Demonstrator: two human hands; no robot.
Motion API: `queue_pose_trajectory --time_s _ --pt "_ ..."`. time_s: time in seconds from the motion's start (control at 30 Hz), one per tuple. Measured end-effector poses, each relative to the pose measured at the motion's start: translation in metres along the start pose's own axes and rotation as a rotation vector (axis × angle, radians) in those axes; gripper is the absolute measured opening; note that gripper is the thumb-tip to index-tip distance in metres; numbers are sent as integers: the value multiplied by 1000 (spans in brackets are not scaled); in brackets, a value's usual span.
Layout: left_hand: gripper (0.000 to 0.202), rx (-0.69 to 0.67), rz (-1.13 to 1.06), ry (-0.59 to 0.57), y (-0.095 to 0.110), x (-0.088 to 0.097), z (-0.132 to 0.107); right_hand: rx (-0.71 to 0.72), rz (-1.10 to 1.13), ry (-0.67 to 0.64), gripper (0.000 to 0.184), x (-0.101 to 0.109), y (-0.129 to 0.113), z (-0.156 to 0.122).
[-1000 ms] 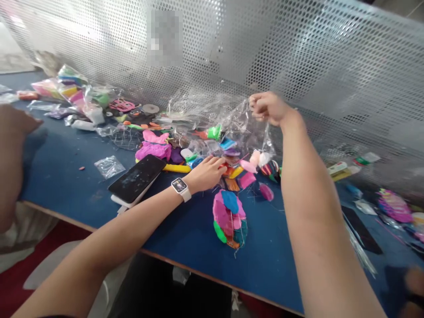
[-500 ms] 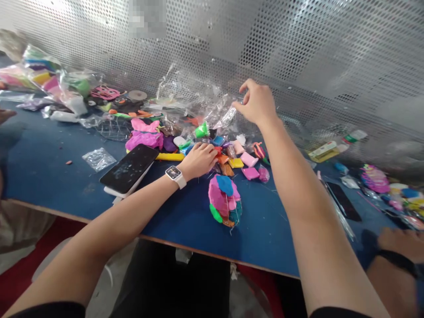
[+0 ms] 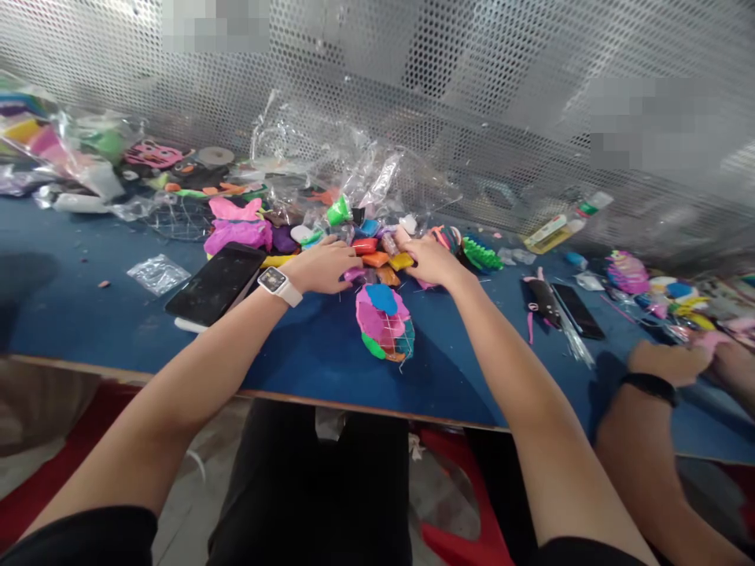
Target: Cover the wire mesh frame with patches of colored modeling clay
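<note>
Both my hands rest on a pile of small coloured clay blocks (image 3: 377, 255) in the middle of the blue table (image 3: 106, 314). My left hand (image 3: 322, 266), with a white watch (image 3: 277, 281) on its wrist, has its fingers curled over the left side of the pile; what they grip is hidden. My right hand (image 3: 428, 259) lies on the pile's right side, fingers stretched towards a yellow block (image 3: 401, 260). Just in front of both hands stands a wire ball covered in pink, blue and green clay (image 3: 383, 322). A crumpled clear plastic bag (image 3: 330, 153) lies behind the pile.
A black phone (image 3: 215, 281) lies left of my left wrist, with a small clear bag (image 3: 158, 273) beyond it. More clay shapes and bags line the perforated metal wall (image 3: 472, 86). Another person's arm with a black wristband (image 3: 652, 385) works at the right.
My right hand let go of the clear bag it held up and came down onto the clay pile. My left hand stayed on the pile. The view shifted right.
</note>
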State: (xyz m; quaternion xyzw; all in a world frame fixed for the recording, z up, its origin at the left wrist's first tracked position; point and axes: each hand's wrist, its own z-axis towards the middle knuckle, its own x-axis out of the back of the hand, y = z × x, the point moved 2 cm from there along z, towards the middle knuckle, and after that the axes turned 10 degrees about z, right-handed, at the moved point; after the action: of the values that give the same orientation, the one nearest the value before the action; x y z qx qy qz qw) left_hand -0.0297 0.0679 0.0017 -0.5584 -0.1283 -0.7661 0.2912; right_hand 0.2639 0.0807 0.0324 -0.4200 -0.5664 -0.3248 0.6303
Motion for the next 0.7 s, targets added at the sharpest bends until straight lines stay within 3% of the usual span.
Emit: queue_pose_trajectory --time_s 0.1,0.23,0.37,0.53,0.7 --pt "27 27 109 -23 3 -11 6 -21 -1 70 39 -4 5 6" --pt "32 185 129 99 7 -21 19 -138 111 267 46 -10 9 10" --pt "38 227 124 124 7 -24 18 -200 154 355 39 -9 9 6" --pt "39 221 48 105 7 -15 1 -264 227 462 23 -1 17 -11" --pt "42 206 88 -36 7 9 -6 -225 566 557 29 -1 21 -10"
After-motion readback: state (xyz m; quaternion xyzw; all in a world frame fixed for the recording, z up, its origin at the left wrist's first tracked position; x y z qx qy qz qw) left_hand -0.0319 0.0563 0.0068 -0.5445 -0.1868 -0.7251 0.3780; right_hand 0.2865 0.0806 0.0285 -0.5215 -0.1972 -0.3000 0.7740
